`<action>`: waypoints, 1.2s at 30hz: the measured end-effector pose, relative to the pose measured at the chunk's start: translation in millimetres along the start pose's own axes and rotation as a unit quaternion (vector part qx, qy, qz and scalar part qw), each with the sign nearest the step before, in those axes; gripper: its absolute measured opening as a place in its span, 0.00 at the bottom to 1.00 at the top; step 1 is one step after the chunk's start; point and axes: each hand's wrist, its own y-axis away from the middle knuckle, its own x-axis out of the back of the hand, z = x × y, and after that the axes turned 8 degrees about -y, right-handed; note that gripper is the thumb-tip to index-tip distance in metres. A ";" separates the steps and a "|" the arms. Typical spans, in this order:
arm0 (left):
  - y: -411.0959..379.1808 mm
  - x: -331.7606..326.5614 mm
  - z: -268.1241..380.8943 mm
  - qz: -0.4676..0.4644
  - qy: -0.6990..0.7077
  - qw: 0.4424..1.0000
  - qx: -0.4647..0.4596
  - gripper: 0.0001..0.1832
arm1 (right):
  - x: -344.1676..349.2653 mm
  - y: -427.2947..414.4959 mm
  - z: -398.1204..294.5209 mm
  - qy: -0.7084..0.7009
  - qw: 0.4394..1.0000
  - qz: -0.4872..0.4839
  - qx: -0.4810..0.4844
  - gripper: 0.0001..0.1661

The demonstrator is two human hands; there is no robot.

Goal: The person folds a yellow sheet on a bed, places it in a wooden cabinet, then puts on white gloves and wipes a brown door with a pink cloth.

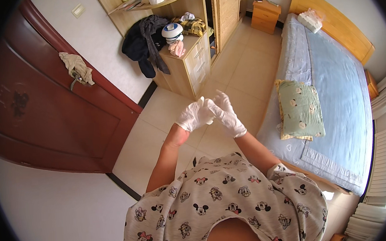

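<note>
My left hand [192,116] and my right hand [229,117] are held up in front of me, both in thin white disposable gloves. They meet at the fingers, a little above waist height. On the right hand the fingers are spread apart, and one of them reaches across to the left hand's fingers. The left hand's fingers point toward the right hand and partly hide behind it. No object shows between the two hands. Bare wrist begins just below each glove's cuff.
A bed [337,75] with a green pillow [301,108] stands to the right. Ahead, a wooden drawer cabinet [175,72] carries dark clothing [135,40] and a white-and-blue device [172,32]. A dark red door [53,114] with a cloth [76,66] on its handle is at left.
</note>
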 end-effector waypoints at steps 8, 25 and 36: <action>30.7 20.8 5.5 0.124 0.069 0.985 0.102 0.29 | 27.9 -41.6 9.4 0.145 0.984 0.033 0.093 0.04; 21.6 4.4 -58.1 0.204 0.163 0.965 -0.003 0.23 | -22.0 19.8 70.2 0.398 0.846 -0.270 0.231 0.06; -10.1 52.5 -61.1 0.024 0.168 0.985 -0.043 0.28 | -8.6 22.7 96.2 0.273 0.910 -0.312 -0.020 0.01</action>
